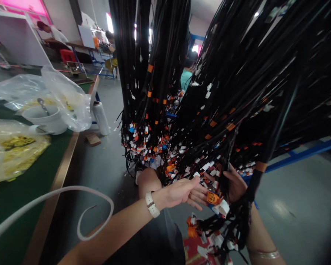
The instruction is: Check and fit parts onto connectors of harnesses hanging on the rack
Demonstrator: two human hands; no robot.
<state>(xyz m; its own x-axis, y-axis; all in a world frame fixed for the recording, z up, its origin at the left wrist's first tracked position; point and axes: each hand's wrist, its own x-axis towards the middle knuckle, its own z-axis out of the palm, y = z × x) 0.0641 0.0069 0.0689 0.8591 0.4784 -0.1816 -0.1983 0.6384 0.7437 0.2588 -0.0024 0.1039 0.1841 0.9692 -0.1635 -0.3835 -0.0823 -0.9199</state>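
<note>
Long bundles of black cables point(154, 55) hang down in front of me, ending in many orange, white and blue connectors. My left hand point(179, 192), with a white watch on the wrist, is palm up with its fingers apart, the fingertips beside an orange connector point(213, 198) and a white connector point(223, 208). On the right, my right hand point(235, 184) is wrapped round a black cable bundle point(228, 154); part of that hand is hidden behind cables. More connectors point(192, 231) dangle below both hands.
At the left stands a green-topped table point(52, 162) with a white cup point(48, 119), plastic bags of yellow parts point(19, 147) and a pale curved tube point(57, 190). A blue frame bar point(303, 152) runs behind the cables at right. People point(55, 35) sit at the back left.
</note>
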